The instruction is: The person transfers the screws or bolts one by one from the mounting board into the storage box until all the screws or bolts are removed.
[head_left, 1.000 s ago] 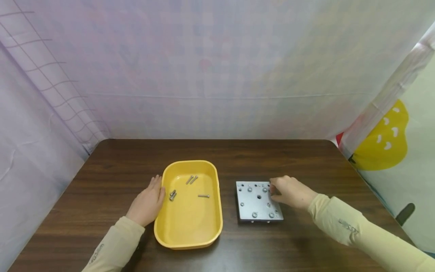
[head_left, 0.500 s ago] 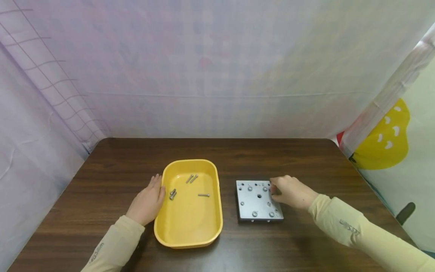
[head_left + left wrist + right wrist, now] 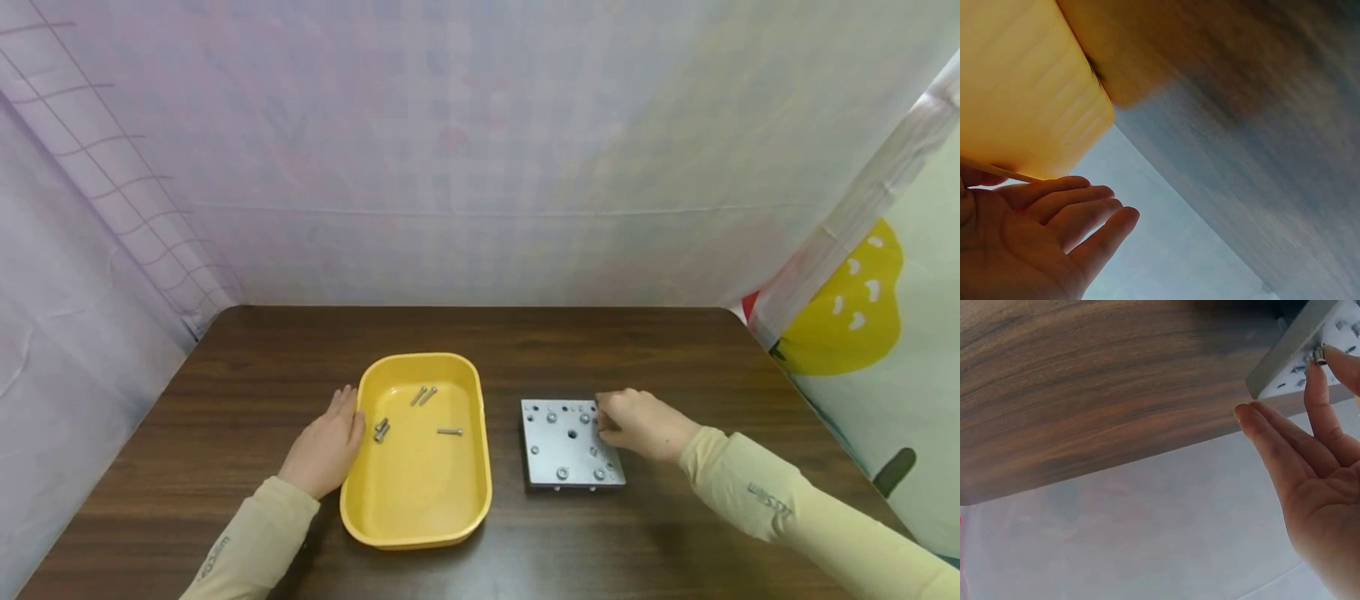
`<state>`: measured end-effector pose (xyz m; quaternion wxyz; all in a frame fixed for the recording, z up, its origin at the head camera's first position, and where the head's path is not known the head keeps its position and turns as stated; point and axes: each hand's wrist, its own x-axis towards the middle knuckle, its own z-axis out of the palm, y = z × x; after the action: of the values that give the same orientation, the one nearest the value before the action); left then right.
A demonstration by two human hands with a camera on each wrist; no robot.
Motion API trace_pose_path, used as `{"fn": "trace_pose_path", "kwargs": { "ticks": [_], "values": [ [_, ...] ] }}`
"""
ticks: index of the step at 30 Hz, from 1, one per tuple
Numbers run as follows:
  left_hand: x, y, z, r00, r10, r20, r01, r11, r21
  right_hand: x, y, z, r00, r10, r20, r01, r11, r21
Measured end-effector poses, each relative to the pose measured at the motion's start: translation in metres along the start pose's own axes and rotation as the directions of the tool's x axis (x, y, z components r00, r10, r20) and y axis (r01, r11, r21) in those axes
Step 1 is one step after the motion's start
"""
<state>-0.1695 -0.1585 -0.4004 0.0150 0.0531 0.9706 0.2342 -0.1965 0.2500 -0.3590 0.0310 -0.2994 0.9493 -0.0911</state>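
My right hand is at the right edge of a square silver metal plate. In the right wrist view, thumb and index finger pinch the head of a small socket-head screw at the plate's face; its shank is hidden. The other fingers stretch out past the plate's edge. My left hand rests against the left rim of a yellow tray, fingers extended. Several loose screws lie in the tray.
Other screws and several holes are on the plate. Tray and plate stand side by side on a dark wood table, with a gap between them. A pale curtain hangs behind the table's far edge.
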Motion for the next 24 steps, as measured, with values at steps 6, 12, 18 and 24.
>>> {"fn": "trace_pose_path", "kwargs": {
  "ticks": [6,12,18,24],
  "values": [
    [0.0003,-0.0002,0.0003,1.0,-0.003,0.002,0.003,1.0,-0.001,0.0006,-0.0015,-0.0008,1.0,-0.001,0.021,0.002,0.999,-0.034],
    [-0.0006,-0.0002,0.0005,1.0,-0.002,0.005,0.002,1.0,-0.003,0.0004,-0.0006,0.0002,0.999,-0.024,0.023,0.026,0.998,-0.061],
    [-0.0004,-0.0006,0.0005,1.0,0.005,-0.005,-0.005,1.0,-0.002,0.0004,-0.0005,0.0006,0.998,-0.068,0.003,0.068,0.994,-0.088],
    [0.0,-0.0007,0.0003,1.0,0.012,-0.012,-0.012,1.0,-0.001,0.0008,-0.0017,-0.0041,0.998,-0.07,-0.002,0.07,0.993,-0.094]
  ]
}}
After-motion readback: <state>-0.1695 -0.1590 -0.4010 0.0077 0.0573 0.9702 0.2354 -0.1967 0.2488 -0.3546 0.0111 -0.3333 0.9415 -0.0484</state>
